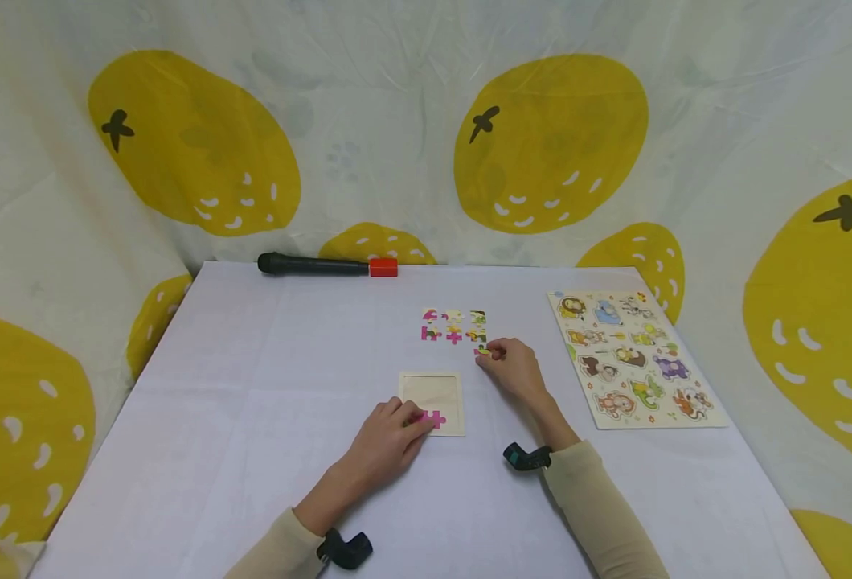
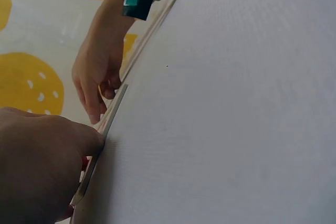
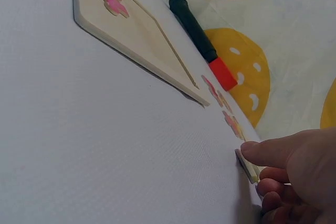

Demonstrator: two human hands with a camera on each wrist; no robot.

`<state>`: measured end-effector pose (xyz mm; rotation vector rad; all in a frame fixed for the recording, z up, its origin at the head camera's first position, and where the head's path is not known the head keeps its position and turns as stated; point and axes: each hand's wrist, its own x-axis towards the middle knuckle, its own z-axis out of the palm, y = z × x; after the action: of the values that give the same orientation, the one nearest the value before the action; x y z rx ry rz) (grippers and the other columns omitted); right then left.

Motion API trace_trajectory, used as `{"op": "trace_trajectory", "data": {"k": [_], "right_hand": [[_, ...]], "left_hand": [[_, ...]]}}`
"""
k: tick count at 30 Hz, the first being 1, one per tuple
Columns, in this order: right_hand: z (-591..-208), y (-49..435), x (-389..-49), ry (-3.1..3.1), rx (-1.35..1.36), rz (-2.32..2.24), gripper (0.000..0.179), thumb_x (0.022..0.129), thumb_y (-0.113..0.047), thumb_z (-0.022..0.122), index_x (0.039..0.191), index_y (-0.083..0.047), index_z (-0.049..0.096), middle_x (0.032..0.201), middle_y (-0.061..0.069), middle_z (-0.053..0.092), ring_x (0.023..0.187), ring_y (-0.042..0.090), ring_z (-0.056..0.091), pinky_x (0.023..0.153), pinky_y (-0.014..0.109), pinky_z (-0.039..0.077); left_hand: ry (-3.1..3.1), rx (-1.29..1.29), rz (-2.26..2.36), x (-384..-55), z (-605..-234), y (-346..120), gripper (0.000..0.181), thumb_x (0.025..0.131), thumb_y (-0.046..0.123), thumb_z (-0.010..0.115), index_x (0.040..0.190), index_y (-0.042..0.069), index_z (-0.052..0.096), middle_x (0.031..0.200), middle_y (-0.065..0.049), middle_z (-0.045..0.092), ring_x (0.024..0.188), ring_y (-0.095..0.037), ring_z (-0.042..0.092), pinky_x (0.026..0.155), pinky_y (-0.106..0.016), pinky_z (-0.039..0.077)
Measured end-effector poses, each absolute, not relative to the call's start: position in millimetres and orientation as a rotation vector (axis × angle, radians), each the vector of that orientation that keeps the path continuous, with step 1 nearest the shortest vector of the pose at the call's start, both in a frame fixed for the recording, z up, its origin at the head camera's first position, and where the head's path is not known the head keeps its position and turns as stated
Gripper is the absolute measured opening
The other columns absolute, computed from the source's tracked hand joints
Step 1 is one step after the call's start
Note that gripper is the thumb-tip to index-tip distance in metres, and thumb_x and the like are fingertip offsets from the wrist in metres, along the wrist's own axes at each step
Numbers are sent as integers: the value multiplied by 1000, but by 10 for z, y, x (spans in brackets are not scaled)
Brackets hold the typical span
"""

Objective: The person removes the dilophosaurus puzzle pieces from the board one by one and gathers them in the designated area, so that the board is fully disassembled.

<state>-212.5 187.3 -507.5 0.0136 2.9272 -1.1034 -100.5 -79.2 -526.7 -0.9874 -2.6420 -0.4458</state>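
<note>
A shallow square wooden puzzle tray [image 1: 440,390] lies on the table. My left hand [image 1: 390,438] is over its lower left corner, the fingertips bent onto a pink jigsaw piece [image 1: 436,419] inside. Beyond the tray, my right hand [image 1: 516,366] pinches another jigsaw piece [image 3: 247,166] between thumb and fingers; one edge of it stands up from the table. Several loose jigsaw pieces [image 1: 454,328] lie in rows just beyond that hand. In the left wrist view the tray [image 2: 115,108] shows edge-on, and my left hand [image 2: 44,163] hides most of it.
On the right lies a board [image 1: 588,386] with printed animal figures. A black microphone [image 1: 317,265] with a red end lies along the table's back edge. Behind hangs a pale curtain [image 1: 375,145] with yellow fruit shapes. Black cameras [image 1: 527,457] are strapped to both wrists.
</note>
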Motion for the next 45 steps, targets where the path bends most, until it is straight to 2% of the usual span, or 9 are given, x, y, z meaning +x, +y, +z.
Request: {"op": "trace_trajectory", "data": {"k": [18,26,35,45], "right_hand": [[-4920,1723,-1912,2956,-146,-1109,34,93,-26,70,117,-2,69,100,10,63,84,20,56,71,26,46],[-4837,1582,-1773,2934,-255,-1045,36,93,-27,72,119,-3,69,97,7,64,82,17,55,71,25,48],[-4823,1425,-1591,2864,-385,-1030,31,92,-26,73,117,-7,71,94,1,65,80,13,54,70,22,47],[-4876,1361,-1507,2775,-617,-981,19,91,-22,73,106,-10,75,93,-2,65,78,9,53,70,21,47]], "left_hand": [[-2638,-993,-483,-1014,-5178,-864,26,89,25,76,114,17,77,113,2,66,103,-13,58,87,-27,54],[-2588,-967,-495,-1003,-5229,-942,23,88,23,77,109,14,78,113,-1,68,106,-16,63,91,-33,55],[-2550,-975,-510,-976,-5246,-977,20,89,20,76,108,11,78,110,-3,70,105,-17,65,91,-34,56],[-2490,-985,-514,-984,-5296,-971,19,87,18,78,105,10,79,107,-2,69,102,-16,65,88,-33,56]]}}
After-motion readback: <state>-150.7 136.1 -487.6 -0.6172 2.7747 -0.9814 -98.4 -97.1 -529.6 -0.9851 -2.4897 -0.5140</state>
